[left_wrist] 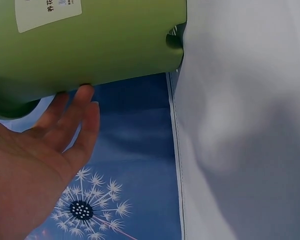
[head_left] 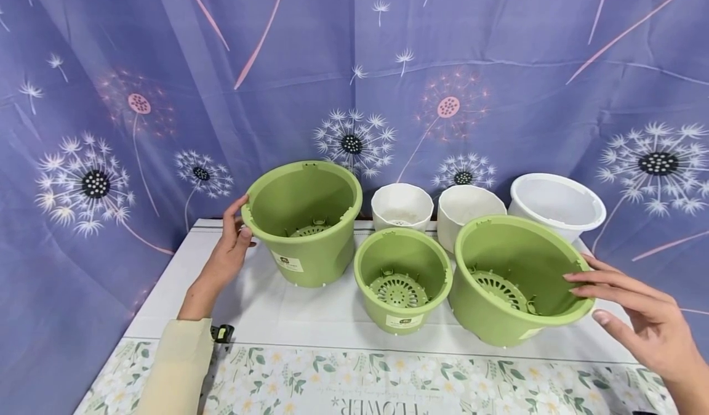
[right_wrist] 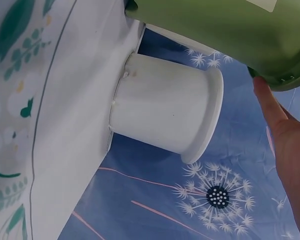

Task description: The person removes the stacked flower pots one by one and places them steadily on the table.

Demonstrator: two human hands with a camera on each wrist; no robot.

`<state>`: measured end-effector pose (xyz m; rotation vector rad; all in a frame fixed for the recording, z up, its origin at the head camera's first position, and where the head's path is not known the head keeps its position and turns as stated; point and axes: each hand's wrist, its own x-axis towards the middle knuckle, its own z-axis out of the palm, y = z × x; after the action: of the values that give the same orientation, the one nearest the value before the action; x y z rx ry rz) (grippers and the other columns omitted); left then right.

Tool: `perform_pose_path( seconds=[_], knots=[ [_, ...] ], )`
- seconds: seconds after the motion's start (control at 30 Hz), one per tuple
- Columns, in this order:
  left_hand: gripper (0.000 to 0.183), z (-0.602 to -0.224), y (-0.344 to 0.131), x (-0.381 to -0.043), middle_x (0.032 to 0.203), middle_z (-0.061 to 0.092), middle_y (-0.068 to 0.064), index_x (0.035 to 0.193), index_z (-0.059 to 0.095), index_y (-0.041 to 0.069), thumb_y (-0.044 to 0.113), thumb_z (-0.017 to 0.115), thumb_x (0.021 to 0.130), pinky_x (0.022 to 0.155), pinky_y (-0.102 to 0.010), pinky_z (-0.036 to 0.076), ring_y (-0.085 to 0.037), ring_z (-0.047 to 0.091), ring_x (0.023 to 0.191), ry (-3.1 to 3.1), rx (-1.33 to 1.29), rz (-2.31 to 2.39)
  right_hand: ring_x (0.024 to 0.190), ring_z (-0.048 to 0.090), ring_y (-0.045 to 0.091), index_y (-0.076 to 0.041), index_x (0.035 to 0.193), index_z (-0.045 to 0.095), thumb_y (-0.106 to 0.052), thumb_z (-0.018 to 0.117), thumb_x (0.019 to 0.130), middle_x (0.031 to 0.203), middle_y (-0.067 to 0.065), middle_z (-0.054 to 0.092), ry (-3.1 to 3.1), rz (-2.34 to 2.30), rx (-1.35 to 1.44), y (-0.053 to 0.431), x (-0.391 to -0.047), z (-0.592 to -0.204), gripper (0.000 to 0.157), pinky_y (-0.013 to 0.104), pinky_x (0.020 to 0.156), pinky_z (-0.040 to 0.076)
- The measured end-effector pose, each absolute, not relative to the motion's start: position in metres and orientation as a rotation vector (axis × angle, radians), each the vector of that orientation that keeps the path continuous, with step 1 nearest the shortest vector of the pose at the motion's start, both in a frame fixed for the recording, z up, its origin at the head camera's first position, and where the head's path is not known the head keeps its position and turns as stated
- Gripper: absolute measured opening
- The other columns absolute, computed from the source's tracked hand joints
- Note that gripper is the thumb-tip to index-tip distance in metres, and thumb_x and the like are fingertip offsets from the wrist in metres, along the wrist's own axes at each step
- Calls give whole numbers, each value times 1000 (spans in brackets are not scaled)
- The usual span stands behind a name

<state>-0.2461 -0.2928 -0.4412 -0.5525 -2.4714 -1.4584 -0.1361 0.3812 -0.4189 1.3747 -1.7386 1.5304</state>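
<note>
In the head view a large green flowerpot (head_left: 327,261) stands at the left. My left hand (head_left: 229,249) is at its left side, fingertips against the wall just below the rim. The left wrist view shows the fingers (left_wrist: 80,115) loosely bent along the pot's wall (left_wrist: 115,55). My right hand (head_left: 642,316) is at the right rim of another large green flowerpot (head_left: 482,310), its fingers extended and overlapping the rim, thumb apart. Seen from the right wrist, a fingertip (right_wrist: 262,87) meets the underside of that rim. Between these pots stands a smaller green flowerpot (head_left: 376,307).
Behind the green pots stand two white faceted pots (head_left: 401,202) (head_left: 451,218) and a round white pot (head_left: 595,218). A white cloth with a floral front band (head_left: 332,372) covers the table. A purple dandelion-print curtain (head_left: 277,95) hangs close behind. A small black item (head_left: 223,334) shows by the left sleeve.
</note>
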Motion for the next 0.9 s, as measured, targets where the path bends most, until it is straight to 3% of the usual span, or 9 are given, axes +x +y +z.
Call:
perform_pose_path(
  seconds=[0.2,0.37,0.47,0.57,0.67,0.77,0.83,0.9],
  knots=[
    [60,-441,-295,-244,148,44,-26,171,2,34,31,30,118,95,-33,49,-16,56,118,-2486,-563,-1478,151,42,42,35,111,60,19,61,96,133,40,61,-1772,1560,1311,385,-134,-419,22,36,127,26],
    [61,-432,-297,-239,146,44,-26,172,5,29,24,33,118,96,-38,50,-16,53,120,-2495,-588,-1446,149,46,36,32,116,61,18,60,98,131,35,65,-1906,1439,1120,385,-134,-414,23,29,122,34],
    [61,-426,-299,-236,143,46,-26,171,9,25,18,36,117,93,-31,48,-14,55,115,-2495,-604,-1411,146,51,31,30,118,61,17,61,98,131,30,67,-1986,1295,966,385,-136,-411,24,27,120,37],
    [62,-421,-301,-235,142,48,-27,171,12,20,14,38,116,90,-26,45,-20,59,113,-2502,-623,-1368,144,54,26,28,121,62,14,62,100,133,26,69,-2054,1149,837,387,-140,-409,25,24,117,39],
    [62,-415,-302,-233,144,49,-27,171,15,20,14,42,115,95,-33,47,-34,62,119,-2532,-615,-1329,143,54,20,24,125,64,14,63,100,138,18,68,-2124,1060,746,389,-144,-405,28,20,115,40],
    [62,-408,-303,-230,148,46,-26,171,23,22,18,47,114,98,-47,50,-47,60,126,-2564,-575,-1269,145,50,9,12,130,69,11,67,98,144,2,65,-2228,907,629,390,-149,-400,32,14,114,36],
    [61,-404,-304,-227,150,44,-25,170,27,23,21,51,113,98,-54,49,-49,58,129,-2582,-556,-1208,146,46,2,6,133,71,7,71,96,147,-4,61,-2275,804,563,389,-152,-397,37,12,116,30],
    [61,-399,-305,-226,150,43,-24,169,31,22,22,54,112,99,-57,49,-47,56,131,-2586,-548,-1143,149,40,1,1,136,71,1,74,96,149,-1,60,-2302,718,512,389,-156,-393,40,14,120,25]
  ],
)
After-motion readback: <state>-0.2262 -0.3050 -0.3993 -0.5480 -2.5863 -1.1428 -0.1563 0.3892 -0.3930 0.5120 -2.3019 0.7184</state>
